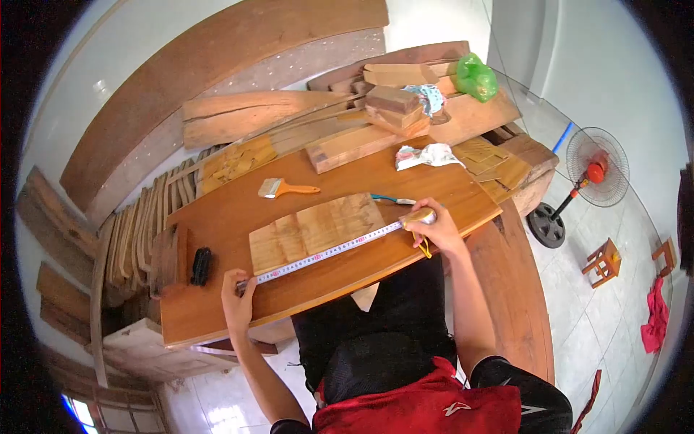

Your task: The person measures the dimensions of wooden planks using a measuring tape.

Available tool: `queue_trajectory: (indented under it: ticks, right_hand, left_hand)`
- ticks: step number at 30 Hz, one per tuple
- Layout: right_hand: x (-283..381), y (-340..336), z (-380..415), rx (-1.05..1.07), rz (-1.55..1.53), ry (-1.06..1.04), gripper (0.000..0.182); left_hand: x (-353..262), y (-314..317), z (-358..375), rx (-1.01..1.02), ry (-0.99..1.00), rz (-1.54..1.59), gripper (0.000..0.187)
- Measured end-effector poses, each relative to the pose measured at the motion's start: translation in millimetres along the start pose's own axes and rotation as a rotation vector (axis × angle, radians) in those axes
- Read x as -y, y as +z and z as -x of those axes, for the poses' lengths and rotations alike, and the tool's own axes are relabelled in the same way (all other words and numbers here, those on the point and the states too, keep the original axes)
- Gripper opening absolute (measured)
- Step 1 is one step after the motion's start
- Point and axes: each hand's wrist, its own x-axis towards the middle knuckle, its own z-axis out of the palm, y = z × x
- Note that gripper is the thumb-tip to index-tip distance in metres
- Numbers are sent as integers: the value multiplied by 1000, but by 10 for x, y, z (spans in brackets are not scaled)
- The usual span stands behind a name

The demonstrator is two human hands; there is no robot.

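Observation:
A pale wooden board (311,230) with a curved far edge lies on the brown wooden tabletop (347,278). Along its near edge stretches a white measuring tape (325,253). My left hand (238,300) pinches the tape's left end beside the board's lower left corner. At the right, my right hand (434,230) is closed around the tape case (419,217), and a yellow strap (423,248) hangs below it. A teal cord (384,197) lies just beyond the board's right end.
An orange-handled brush (289,189) lies behind the board, a black object (201,266) at the left. Wooden blocks (394,108), a crumpled cloth (428,156) and a green bag (476,77) are at the back. A fan (595,172) and small stool (601,262) stand right.

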Motion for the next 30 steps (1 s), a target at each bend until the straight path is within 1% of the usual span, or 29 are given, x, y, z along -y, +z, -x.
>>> queue_trajectory:
  ticks: [1,2,4,5,8,12,16,19,22,25,28,30]
  right_hand:
    - [12,-9,33,60,19,-11,51]
    - [-1,-21,52,60,51,-9,51]
    - [-35,-47,65,73,116,-10,52]
    - [-42,-53,69,64,114,9,51]
    - [-98,-16,56,22,56,-63,49]
    - [-83,-18,67,3,79,-35,47]
    - [-42,29,95,-26,83,-31,45]
    - [-70,11,83,-37,86,-44,45]
    - [-91,2,75,-37,67,-44,44]
    - [-84,-3,82,-31,73,-61,44]
    - [-81,-13,81,-9,75,-53,44]
    - [-100,-14,75,1,54,-49,45]
  left_hand:
    - [-67,22,5,-25,-17,-8,14]
    - [-103,19,6,-52,-36,-15,14]
    - [-43,2,1,-29,-48,-47,12]
    - [-54,13,8,-25,-49,-75,12]
    - [-106,43,31,-44,-69,-68,12]
    - [-47,62,26,-53,-91,9,16]
    - [-55,80,36,-82,-111,-64,18]
    - [-81,79,46,-71,-121,-11,17]
    - [-142,62,50,-20,-78,68,16]
    - [-83,57,33,-46,-44,29,14]
    - [-174,42,41,-59,-72,-20,15]
    - [-104,54,32,-92,-66,52,14]
